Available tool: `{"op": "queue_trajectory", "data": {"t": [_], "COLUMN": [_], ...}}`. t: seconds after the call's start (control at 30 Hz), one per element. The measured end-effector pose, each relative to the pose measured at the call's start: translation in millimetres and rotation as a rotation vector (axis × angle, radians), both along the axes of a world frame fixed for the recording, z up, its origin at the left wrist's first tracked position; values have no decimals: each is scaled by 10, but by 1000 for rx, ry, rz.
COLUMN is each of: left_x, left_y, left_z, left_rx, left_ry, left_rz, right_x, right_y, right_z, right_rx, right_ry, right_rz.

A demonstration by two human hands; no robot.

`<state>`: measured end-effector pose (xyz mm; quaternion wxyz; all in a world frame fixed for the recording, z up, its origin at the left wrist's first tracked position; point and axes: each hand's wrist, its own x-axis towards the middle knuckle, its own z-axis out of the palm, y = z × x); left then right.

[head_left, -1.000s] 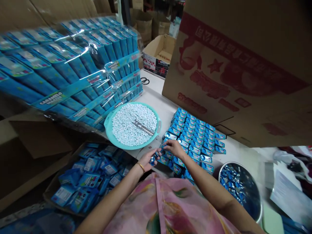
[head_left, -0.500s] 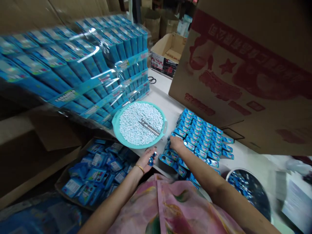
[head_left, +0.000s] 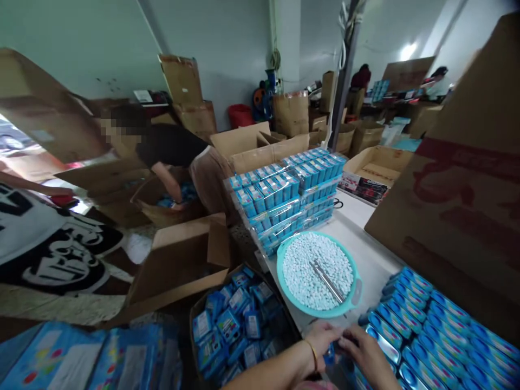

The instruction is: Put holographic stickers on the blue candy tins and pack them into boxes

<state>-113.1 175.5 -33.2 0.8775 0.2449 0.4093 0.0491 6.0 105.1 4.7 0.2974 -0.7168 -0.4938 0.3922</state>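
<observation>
Because our fingers are blurred and crowd together at the bottom of the view, we can hardly make out what passes between them. Our left hand (head_left: 323, 338) is curled around small blue pieces (head_left: 329, 355), mostly hidden by the fingers, so we cannot count them. Our right hand (head_left: 363, 346) is bent narrow just beside it; whether those fingers pinch anything, we cannot tell. Right of our hands stand the tins (head_left: 436, 346) in close rows on the table (head_left: 357, 230), the nearest covered by our right hand and the others cut off by the right and lower edges. Beyond our hands sits the bowl (head_left: 280, 276) of white pellets (head_left: 312, 246), with tongs (head_left: 330, 283) lying on them. Of the scissors (head_left: 338, 203) only the handles show past the stack (head_left: 276, 206). A co-worker (head_left: 179, 143) bends with one arm partly hidden inside a carton (head_left: 152, 208), and another person (head_left: 57, 238) is cut off at the left edge.

Half a second ago our right hand was over the tins, well apart from the left; now it has come back beside it. Our view has swung left and up, bringing both people and the far wall (head_left: 235, 49) into sight, while the steel basin has slipped out. The tongs lie as they did.
</observation>
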Motion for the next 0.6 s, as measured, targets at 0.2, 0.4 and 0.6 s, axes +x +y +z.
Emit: {"op": "queue_trajectory", "data": {"t": [0.2,0.4,0.6], "left_x": [-18,77,117], "left_y": [-99,-210,-30], "left_z": [67,86,281], "left_rx": [-42,13,-92], "left_ry": [104,144,94], "left_rz": [-8,14,125], "right_x": [-96,-314,-118], "right_y": [-218,-362,-396], "right_z": [-25,-69,-75], "right_rx": [-51,41,37], "right_ry": [147,73,126], "right_rz": [-69,-321,-543]}}
